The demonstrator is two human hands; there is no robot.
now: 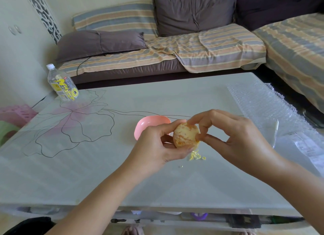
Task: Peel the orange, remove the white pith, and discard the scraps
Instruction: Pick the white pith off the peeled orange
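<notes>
Pink bowl (145, 125) half hidden behind left hand (157, 147), grip clasping peeled orange (185, 134), right hand (236, 136) pinching it

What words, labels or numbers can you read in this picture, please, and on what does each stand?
Bottle label: big yellow lettering and small characters, too blurred to read.
Paper slip on the far right: printed lines, too small to read.
Orange, pink bowl: no text visible.
</notes>
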